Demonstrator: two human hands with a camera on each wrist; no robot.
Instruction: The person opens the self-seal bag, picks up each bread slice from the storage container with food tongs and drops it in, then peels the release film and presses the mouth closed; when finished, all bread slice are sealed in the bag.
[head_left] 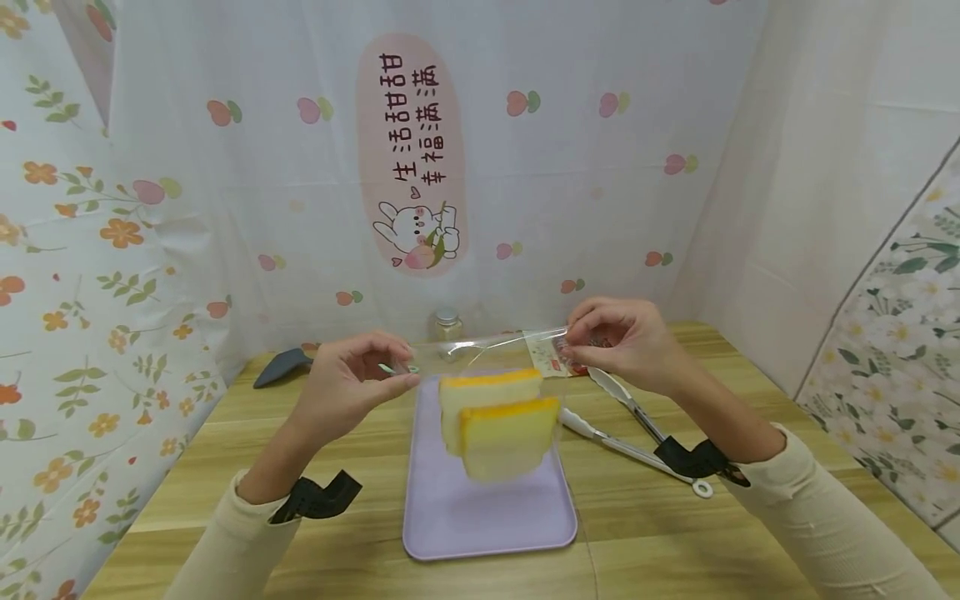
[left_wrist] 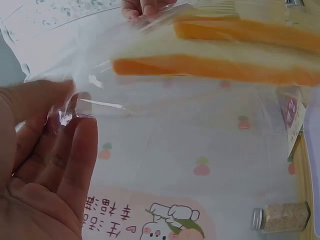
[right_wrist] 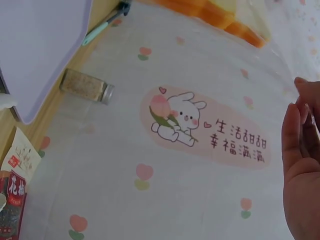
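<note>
Two slices of bread (head_left: 510, 442) with orange-yellow crusts hang inside a clear plastic bag (head_left: 480, 354), above a lilac tray (head_left: 442, 521). My left hand (head_left: 348, 379) pinches the bag's top edge at the left corner between thumb and fingers. At the opposite corner my right hand (head_left: 626, 346) pinches the same edge, so the top is drawn nearly straight between them. The left wrist view shows the clear film (left_wrist: 107, 105) running out from the thumb and fingers, with the bread crusts (left_wrist: 155, 65) beyond. In the right wrist view only part of the right hand (right_wrist: 302, 145) shows.
Silver tongs with white tips (head_left: 622, 446) lie to the tray's right. A red and cream packet (head_left: 547, 357) is behind them. A glass jar (head_left: 447, 325) stands at the back, by the patterned curtain. A dark grey utensil head (head_left: 281, 367) lies at the back left.
</note>
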